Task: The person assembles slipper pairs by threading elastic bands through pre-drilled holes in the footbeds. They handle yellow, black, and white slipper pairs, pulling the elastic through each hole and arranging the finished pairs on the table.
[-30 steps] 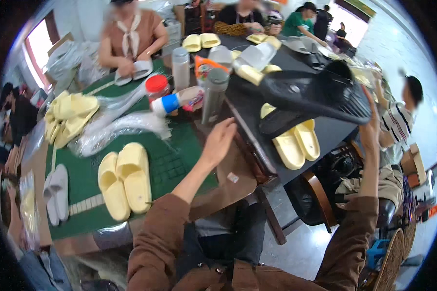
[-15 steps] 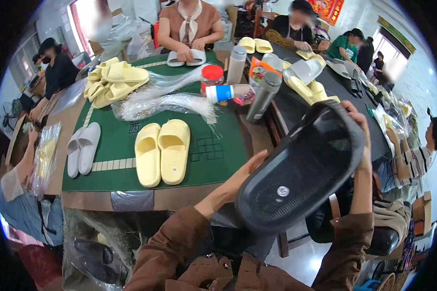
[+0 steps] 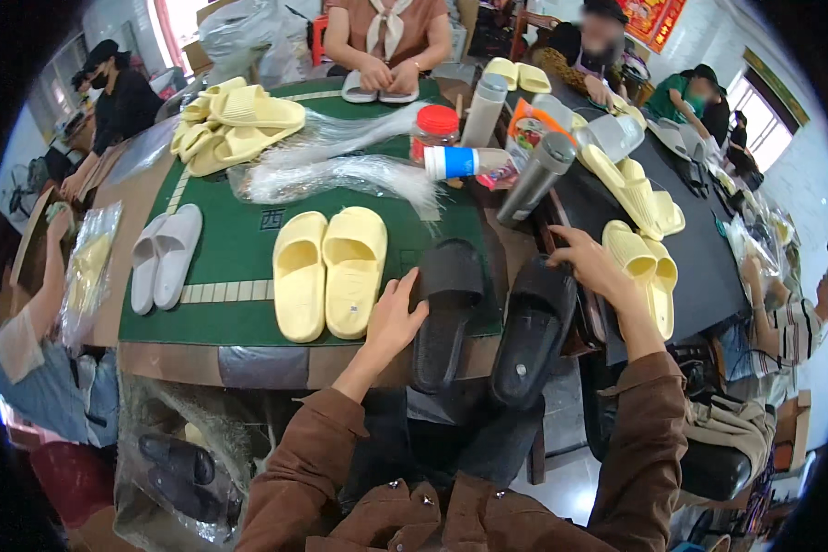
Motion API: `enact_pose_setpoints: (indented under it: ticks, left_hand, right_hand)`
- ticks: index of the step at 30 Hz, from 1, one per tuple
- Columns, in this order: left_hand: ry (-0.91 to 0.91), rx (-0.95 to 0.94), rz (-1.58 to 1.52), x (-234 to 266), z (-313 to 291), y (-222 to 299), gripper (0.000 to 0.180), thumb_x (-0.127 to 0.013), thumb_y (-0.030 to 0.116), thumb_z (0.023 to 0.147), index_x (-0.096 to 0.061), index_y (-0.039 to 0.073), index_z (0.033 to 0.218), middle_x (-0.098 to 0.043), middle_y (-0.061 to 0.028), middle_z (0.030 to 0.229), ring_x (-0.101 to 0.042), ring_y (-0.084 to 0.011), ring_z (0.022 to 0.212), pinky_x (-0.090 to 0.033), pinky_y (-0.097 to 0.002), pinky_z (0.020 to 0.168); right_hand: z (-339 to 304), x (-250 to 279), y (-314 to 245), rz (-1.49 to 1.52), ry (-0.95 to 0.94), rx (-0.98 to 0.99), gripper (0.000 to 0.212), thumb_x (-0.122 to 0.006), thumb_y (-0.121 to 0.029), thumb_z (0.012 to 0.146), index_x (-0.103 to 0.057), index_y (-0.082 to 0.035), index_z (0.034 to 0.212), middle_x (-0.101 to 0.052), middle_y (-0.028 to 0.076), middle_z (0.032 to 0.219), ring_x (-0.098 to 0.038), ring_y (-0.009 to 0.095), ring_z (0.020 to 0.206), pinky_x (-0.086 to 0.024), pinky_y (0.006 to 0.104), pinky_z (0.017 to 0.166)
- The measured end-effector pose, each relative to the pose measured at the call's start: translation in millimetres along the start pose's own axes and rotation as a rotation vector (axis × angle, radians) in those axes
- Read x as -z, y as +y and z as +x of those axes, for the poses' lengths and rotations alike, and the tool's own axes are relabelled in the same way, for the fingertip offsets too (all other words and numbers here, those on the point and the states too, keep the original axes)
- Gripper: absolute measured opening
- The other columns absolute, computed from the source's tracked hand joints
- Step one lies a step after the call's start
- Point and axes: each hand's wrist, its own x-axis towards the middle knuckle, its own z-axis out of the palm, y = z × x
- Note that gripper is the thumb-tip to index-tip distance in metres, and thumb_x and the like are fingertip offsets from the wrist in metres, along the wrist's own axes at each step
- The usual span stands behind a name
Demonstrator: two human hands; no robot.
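Two black slippers are in front of me at the table's near right corner. The left black slipper (image 3: 446,308) lies with its heel end over the edge. My left hand (image 3: 391,322) is at its left side, thumb and fingers apart, fingertips at or against the strap. The right black slipper (image 3: 534,336) slants with its heel end past the edge, a round white sticker on its footbed. My right hand (image 3: 598,267) has thumb and fingers at its toe end, pinching it. A pair of yellow slippers (image 3: 328,276) stands left of my left hand.
Grey slippers (image 3: 166,258) and a yellow slipper pile (image 3: 235,124) lie on the green mat (image 3: 230,331). Clear plastic bags (image 3: 340,175), a paper cup (image 3: 451,163), a red-lidded jar (image 3: 435,129) and a grey flask (image 3: 538,179) stand beyond. Co-workers sit around.
Held up close in both hands before, a black slipper is now down at the table edge as one of a pair. My hands have moved apart, one at each slipper.
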Motion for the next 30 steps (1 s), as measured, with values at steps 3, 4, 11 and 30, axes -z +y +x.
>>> enact_pose_setpoints:
  ticks: [3, 4, 11, 30]
  left_hand:
    - [-0.034, 0.038, 0.041, -19, 5, 2, 0.056, -0.060, 0.022, 0.082, -0.045, 0.006, 0.133, -0.049, -0.0200, 0.116, -0.058, -0.0397, 0.100, -0.048, -0.0476, 0.084]
    - [-0.022, 0.047, -0.004, -20, 7, 9, 0.053, -0.061, 0.018, 0.082, -0.048, 0.001, 0.131, -0.051, -0.0196, 0.112, -0.056, -0.0389, 0.098, -0.046, -0.0431, 0.084]
    - [-0.019, 0.018, 0.043, -36, 21, 21, 0.050, -0.060, 0.015, 0.081, -0.052, 0.002, 0.129, -0.052, -0.0182, 0.105, -0.058, -0.0343, 0.089, -0.048, -0.0406, 0.079]
    - [0.005, -0.016, 0.027, -52, 45, 32, 0.057, -0.065, 0.020, 0.082, -0.045, 0.002, 0.133, -0.048, -0.0251, 0.116, -0.059, -0.0385, 0.094, -0.049, -0.0426, 0.083]
  right_hand:
    - [-2, -19, -29, 0.268, 0.129, -0.099, 0.025, -0.057, -0.011, 0.086, -0.063, -0.011, 0.110, -0.056, 0.012, 0.123, -0.055, 0.033, 0.112, -0.046, 0.0416, 0.092]
    - [-7, -20, -43, 0.237, 0.087, -0.136, 0.031, -0.061, -0.025, 0.087, -0.061, -0.009, 0.113, -0.056, 0.015, 0.123, -0.055, 0.034, 0.111, -0.046, 0.0422, 0.093]
    - [-60, -30, -69, 0.285, -0.063, -0.078, 0.092, -0.072, -0.054, 0.073, -0.033, -0.011, 0.145, -0.023, 0.025, 0.149, -0.022, 0.042, 0.139, -0.023, 0.0491, 0.112]
    - [14, -82, -34, -0.033, 0.464, 0.168, 0.039, -0.051, 0.002, 0.075, -0.059, -0.002, 0.113, -0.058, 0.012, 0.118, -0.051, 0.029, 0.117, -0.038, 0.0432, 0.104]
